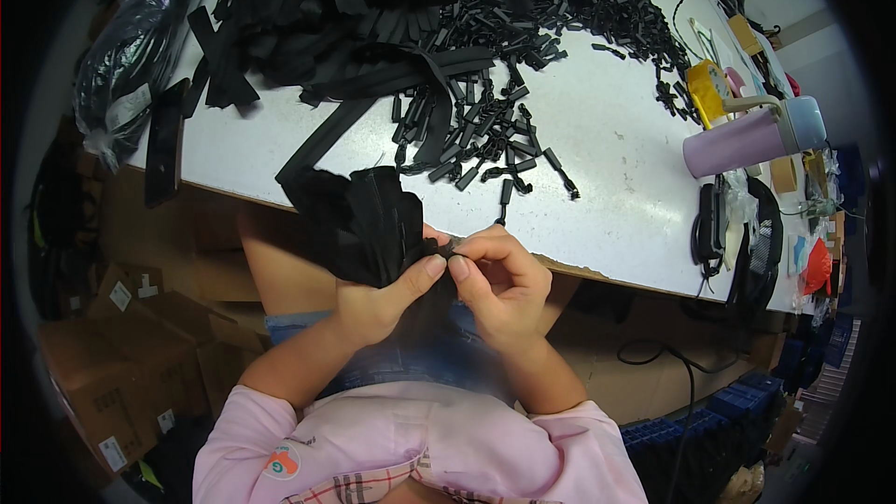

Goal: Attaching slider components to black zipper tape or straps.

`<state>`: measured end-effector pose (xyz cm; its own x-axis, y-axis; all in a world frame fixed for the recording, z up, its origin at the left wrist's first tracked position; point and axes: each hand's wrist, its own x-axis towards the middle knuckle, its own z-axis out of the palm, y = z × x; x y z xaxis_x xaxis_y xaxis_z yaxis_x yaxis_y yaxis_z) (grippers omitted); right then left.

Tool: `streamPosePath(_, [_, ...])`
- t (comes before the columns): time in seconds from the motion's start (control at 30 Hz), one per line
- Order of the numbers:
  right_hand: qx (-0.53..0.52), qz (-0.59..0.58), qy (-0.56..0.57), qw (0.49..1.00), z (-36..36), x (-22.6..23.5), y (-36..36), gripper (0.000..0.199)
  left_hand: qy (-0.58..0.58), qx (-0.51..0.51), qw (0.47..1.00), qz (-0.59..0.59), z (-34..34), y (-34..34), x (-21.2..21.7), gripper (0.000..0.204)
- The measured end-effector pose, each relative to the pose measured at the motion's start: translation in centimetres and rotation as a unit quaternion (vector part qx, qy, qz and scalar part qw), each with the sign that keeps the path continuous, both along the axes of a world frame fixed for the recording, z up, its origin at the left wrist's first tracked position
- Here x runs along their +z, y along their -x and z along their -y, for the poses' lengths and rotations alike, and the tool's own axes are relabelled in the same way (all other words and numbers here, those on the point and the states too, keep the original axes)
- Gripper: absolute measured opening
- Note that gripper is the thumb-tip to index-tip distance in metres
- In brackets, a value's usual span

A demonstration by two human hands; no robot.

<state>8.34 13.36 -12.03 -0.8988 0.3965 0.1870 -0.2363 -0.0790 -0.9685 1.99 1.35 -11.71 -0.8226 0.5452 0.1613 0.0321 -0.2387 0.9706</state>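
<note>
Both hands meet just below the near edge of the desk [597, 121], over the person's lap. The left hand [378, 303] is closed on a bunch of black webbing straps [369, 219], thumb pressed up against the lower end of the bundle. The right hand [499, 285] pinches a small black plastic piece [453, 245] between thumb and forefinger, right at the strap end; the piece is too small and dark to tell its exact shape, though it looks like one of the clips heaped on the desk.

The strap bundle lies up and to the left of the hands, its long axis running from the fingertips toward the desk edge and on over it as a single black band [322, 140]. The two hands touch at the thumbs, so neither is nearer; the small piece sits between them, just on the right hand's side.

On the desk, a loose scatter of black plastic clips [485, 131] lies straight ahead of the hands, with a larger pile of straps and clips [401, 0] farther back. A black plastic bag [140, 28] with a pale rectangular label sits at the far left corner. At the right edge stands a lilac bottle [747, 135] with a pale blue cap, lying sideways in the view, beside a yellow object [707, 89]. Under the desk to the left are brown cardboard boxes [121, 364] carrying small white rectangular labels.
</note>
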Motion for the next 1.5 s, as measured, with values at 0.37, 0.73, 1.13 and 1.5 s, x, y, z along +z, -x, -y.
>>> streamPosePath(0.37, [0.202, 0.103, 0.315, 0.922, -1.8, -0.1, 0.0, 0.005, 0.015, -0.083, 0.985, 0.152, 0.3, 0.6, 0.8, 0.019])
streamPosePath(0.73, [0.112, 0.057, 0.223, 0.967, -0.7, -0.7, -0.2, 0.005, -0.013, -0.065, 0.989, 0.134, 0.3, 0.2, 0.7, 0.018])
streamPosePath(1.13, [0.075, 0.026, -0.001, 0.997, -0.4, -0.5, -0.4, 0.005, 0.051, -0.057, 0.997, -0.016, 0.7, 0.4, 0.7, 0.018])
streamPosePath(1.5, [0.000, -0.108, -0.198, 0.974, -0.1, -0.7, 0.1, 0.005, 0.046, -0.038, 0.988, 0.144, 1.0, 0.1, 0.5, 0.011])
